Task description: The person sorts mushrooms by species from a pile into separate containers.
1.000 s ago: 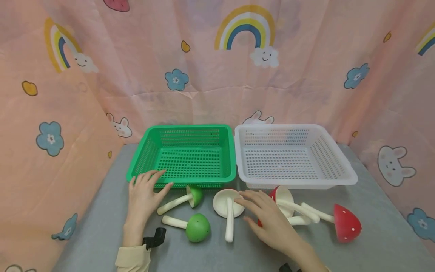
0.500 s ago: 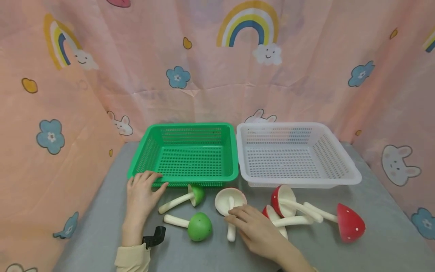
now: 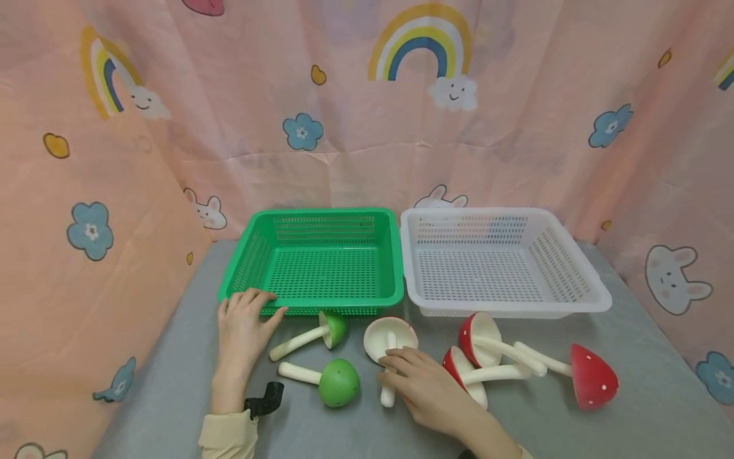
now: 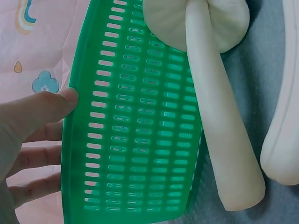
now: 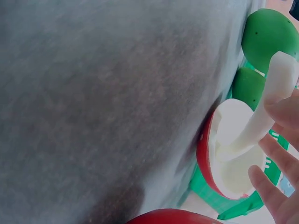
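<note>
My left hand [image 3: 239,338] grips the near left rim of a green plastic basket [image 3: 344,304]; in the left wrist view the thumb [image 4: 69,95] lies on the rim with the other fingers behind it. A red-capped toy mushroom [image 3: 376,344] lies with its pale underside up. Around its stem [image 5: 261,119] my right hand [image 3: 430,390] pinches with thumb and forefinger, the other fingers spread. Two green toy mushrooms, one nearer [image 3: 339,384] and one farther [image 3: 337,329], lie between the hands. Several red spotted mushrooms [image 3: 594,377] lie right of my right hand.
A white plastic basket [image 3: 504,310] stands right beside the green one at the back of the grey table [image 3: 625,427]. Behind them hangs a pink printed curtain [image 3: 367,166], which also closes in both sides.
My right hand has moved left and down from over the red mushrooms to the middle mushroom's stem. My left hand has lowered its fingers onto the green basket's rim.
</note>
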Tool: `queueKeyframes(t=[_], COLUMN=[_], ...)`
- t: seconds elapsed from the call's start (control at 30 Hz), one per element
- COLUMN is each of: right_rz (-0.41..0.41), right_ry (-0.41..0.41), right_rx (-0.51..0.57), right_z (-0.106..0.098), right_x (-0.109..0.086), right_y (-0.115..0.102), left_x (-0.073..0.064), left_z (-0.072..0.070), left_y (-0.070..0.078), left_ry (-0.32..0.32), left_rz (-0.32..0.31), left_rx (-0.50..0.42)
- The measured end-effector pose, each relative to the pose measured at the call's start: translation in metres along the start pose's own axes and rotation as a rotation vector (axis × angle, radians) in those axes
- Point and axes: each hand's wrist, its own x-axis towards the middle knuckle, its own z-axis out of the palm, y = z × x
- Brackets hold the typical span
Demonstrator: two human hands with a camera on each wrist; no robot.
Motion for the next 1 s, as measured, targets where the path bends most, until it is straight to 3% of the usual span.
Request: queueKeyframes(t=[0.17,0.43,0.57,0.8,1.0], right_rz=[0.003,0.032,0.082,0.272,0.366], right_ry=[0.002,0.089,0.101,0.089,0.134], right_rx=[0.005,0.032,0.073,0.357,0.569], right_z=[0.002,0.002,0.002,0.003,-0.001], right_x=[0.003,0.006,0.009,0.010,0.014], right_y=[0.001,0.003,0.003,-0.001,-0.003], left_x=[0.000,0.000,0.000,-0.001,-0.001], left_z=[0.000,0.000,0.000,-0.001,-0.001], left_y=[0.000,0.000,0.000,0.000,0.001], left_ry=[-0.006,-0.034,-0.030,-0.025,-0.019], left_rz=[-0.005,-0.018,-0.016,-0.012,-0.013], left_rx=[-0.008,-0.020,-0.026,-0.023,-0.028])
